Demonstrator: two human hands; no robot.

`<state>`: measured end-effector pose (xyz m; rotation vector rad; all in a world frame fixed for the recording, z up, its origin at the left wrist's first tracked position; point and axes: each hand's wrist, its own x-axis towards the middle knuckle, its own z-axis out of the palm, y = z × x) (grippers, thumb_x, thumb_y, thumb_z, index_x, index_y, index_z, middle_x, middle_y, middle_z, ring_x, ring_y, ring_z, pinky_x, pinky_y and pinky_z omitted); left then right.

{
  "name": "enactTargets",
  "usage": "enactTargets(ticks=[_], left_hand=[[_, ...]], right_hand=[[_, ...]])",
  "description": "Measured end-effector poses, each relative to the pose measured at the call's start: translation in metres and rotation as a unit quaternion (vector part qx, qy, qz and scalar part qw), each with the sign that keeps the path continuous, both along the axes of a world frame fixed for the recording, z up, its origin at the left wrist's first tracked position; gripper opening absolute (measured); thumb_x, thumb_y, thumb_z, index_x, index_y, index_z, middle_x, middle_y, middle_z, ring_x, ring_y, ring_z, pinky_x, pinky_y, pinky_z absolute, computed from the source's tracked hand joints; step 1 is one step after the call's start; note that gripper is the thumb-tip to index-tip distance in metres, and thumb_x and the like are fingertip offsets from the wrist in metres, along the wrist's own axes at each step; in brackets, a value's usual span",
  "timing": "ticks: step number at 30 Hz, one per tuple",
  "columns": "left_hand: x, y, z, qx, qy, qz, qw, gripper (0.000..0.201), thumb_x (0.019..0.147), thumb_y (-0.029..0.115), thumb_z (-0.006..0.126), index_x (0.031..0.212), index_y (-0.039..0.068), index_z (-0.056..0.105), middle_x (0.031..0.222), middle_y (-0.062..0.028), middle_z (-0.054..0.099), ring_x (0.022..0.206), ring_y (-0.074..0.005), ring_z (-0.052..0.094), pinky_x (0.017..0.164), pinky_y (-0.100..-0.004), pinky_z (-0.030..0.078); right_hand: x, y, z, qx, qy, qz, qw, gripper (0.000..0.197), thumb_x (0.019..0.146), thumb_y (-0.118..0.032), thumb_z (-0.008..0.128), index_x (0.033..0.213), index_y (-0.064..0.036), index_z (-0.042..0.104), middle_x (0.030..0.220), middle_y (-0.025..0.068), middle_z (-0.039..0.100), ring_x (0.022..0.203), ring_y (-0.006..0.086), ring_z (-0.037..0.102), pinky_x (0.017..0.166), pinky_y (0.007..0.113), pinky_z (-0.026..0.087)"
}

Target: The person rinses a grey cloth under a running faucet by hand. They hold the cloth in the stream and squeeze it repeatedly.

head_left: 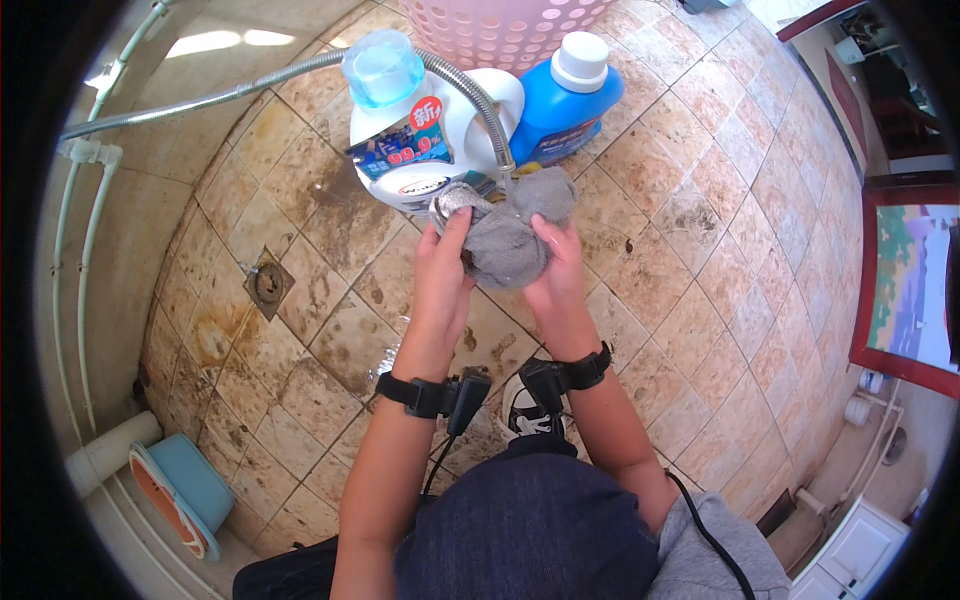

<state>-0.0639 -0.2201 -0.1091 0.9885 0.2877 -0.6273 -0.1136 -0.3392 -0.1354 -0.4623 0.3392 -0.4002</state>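
Observation:
A wet-looking grey cloth (505, 250) is bunched between my two hands, above the tiled floor. My left hand (446, 265) grips its left side, thumb on top. On the other side, my right hand (557, 268) pinches the cloth with the thumb pressed into a fold. The end of a flexible metal hose (470, 82) comes down to the cloth's upper edge; whether water runs from it I cannot tell. Just beyond the cloth stand a large white detergent bottle (486, 132) with a translucent light-blue cap and a blue bottle (562, 108) with a white cap.
A pink perforated basket (500, 30) stands behind the bottles. The hose reaches in from the left wall, where white pipes (75, 215) run. A floor drain (268, 285) lies left of my hands. Blue and orange basins (190, 490) lean at lower left. My shoe (525, 408) shows below.

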Motion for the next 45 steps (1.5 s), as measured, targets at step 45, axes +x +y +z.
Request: enactTargets(ticks=[45], left_hand=[[0.015,-0.048,-0.002,0.184,-0.150,-0.028,0.971,0.035,0.097,0.030,0.055,0.100,-0.003,0.064,0.093,-0.0087,0.067,0.086,-0.0135,0.059,0.081,-0.0284,0.046]], right_hand=[[-0.014,-0.014,-0.002,-0.009,0.039,-0.039,0.998,0.081,0.058,0.011,0.041,0.137,-0.0022,0.037,0.128,0.0162,0.052,0.119,0.0330,0.053,0.105,0.044,0.042]])
